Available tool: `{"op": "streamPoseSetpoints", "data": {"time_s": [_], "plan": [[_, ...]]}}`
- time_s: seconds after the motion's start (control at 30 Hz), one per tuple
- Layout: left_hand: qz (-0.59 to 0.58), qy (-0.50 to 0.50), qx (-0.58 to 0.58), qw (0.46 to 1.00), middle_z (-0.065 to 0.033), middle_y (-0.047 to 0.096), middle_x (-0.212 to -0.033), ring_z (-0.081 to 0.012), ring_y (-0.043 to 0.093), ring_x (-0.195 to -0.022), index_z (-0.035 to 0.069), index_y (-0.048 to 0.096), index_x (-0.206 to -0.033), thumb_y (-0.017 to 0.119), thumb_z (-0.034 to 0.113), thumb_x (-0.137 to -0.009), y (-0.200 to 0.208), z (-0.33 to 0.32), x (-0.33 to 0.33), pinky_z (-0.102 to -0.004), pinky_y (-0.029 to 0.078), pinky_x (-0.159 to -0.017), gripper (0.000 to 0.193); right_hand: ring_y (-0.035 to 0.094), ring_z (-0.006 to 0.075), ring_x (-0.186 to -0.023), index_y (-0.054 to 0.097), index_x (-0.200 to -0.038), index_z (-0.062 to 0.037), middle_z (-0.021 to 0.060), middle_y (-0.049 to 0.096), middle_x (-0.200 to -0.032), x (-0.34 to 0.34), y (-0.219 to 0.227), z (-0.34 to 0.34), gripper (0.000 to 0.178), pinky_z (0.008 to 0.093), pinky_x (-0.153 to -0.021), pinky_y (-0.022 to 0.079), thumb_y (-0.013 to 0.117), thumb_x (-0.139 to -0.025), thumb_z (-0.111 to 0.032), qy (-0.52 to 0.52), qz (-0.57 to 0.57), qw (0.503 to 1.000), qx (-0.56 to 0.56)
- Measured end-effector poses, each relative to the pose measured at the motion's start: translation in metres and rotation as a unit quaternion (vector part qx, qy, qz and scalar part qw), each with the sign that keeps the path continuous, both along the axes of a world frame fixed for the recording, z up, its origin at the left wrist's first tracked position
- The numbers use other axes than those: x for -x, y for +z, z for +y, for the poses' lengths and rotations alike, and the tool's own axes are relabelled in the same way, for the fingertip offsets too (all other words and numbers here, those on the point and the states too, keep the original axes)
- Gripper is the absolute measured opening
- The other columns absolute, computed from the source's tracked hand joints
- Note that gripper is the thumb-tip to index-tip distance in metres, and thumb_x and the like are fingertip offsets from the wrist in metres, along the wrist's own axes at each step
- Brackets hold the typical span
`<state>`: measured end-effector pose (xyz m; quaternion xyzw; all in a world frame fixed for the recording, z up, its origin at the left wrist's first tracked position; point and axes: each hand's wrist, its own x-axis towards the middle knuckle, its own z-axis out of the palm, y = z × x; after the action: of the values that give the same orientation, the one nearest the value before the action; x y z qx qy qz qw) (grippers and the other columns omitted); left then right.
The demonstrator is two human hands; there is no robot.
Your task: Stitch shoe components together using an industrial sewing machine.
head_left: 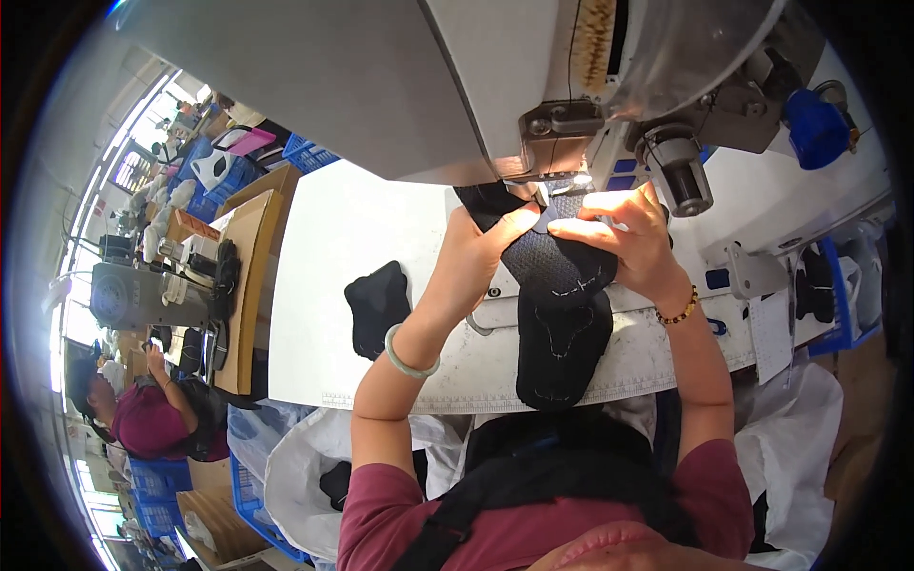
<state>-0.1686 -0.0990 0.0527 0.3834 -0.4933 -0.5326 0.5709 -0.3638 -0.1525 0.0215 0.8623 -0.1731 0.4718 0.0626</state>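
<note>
Under the needle area of a large grey sewing machine lies a black textured fabric piece with pale stitching. My left hand grips its left side, thumb pressed on top close to the needle, the other fingers mostly hidden. From the right, my right hand pinches the same piece, fingers bent over it. Between my fingertips shows a small grey-blue patch. A second black stitched piece hangs toward the table's front edge, partly beneath the first. Left of my left wrist, a loose black piece lies flat.
The white table has a ruler strip along its front. White cloth bags hang below it. A blue crate stands at right, a cardboard box at left. Farther left, another person sits near a machine.
</note>
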Motion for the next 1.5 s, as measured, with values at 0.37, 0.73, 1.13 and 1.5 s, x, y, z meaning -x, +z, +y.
{"op": "streamPoseSetpoints", "data": {"time_s": [0.37, 0.73, 1.13, 1.5], "plan": [[0.043, -0.026, -0.033, 0.998, -0.0043, 0.062, -0.089, -0.0095, 0.058, -0.080, -0.001, 0.061, -0.094, 0.058, 0.005, -0.087, -0.001, -0.015, -0.010, -0.0235, 0.047, -0.071, 0.010, 0.051, 0.0151, -0.078, 0.072, -0.100, -0.0192, -0.0032, 0.055, -0.093, -0.007, 0.008, 0.007, 0.036, 0.0328, -0.073, 0.034, 0.070, -0.065, -0.023, -0.046, 0.013, 0.999, 0.024], [0.084, -0.002, 0.022, 0.996, -0.0057, 0.064, -0.096, -0.0112, 0.059, -0.088, -0.001, 0.062, -0.098, 0.053, -0.002, -0.087, -0.019, -0.019, -0.006, -0.0256, 0.046, -0.082, 0.014, 0.049, 0.0166, -0.083, 0.069, -0.100, -0.0227, -0.0050, 0.056, -0.100, -0.003, 0.001, 0.021, 0.046, 0.0336, -0.074, 0.036, 0.066, -0.055, -0.012, -0.090, 0.014, 0.993, 0.072], [0.094, 0.116, 0.064, 0.987, -0.0037, 0.063, -0.095, -0.0106, 0.058, -0.090, 0.001, 0.061, -0.097, 0.053, 0.003, -0.087, -0.026, -0.010, 0.017, -0.0257, 0.045, -0.082, 0.013, 0.046, 0.0110, -0.073, 0.066, -0.095, -0.0201, -0.0091, 0.056, -0.094, -0.003, 0.001, 0.016, 0.036, 0.0300, -0.068, 0.033, 0.068, -0.059, -0.016, -0.086, -0.041, 0.989, 0.112], [-0.004, 0.308, 0.170, 0.936, -0.0028, 0.060, -0.093, -0.0105, 0.055, -0.085, -0.002, 0.060, -0.095, 0.055, 0.004, -0.087, -0.027, -0.001, 0.057, -0.0253, 0.042, -0.079, 0.011, 0.044, 0.0132, -0.068, 0.067, -0.091, -0.0210, -0.0078, 0.061, -0.094, -0.002, -0.005, 0.008, 0.028, 0.0304, -0.066, 0.031, 0.070, -0.064, -0.011, -0.084, -0.083, 0.990, 0.072]]}}
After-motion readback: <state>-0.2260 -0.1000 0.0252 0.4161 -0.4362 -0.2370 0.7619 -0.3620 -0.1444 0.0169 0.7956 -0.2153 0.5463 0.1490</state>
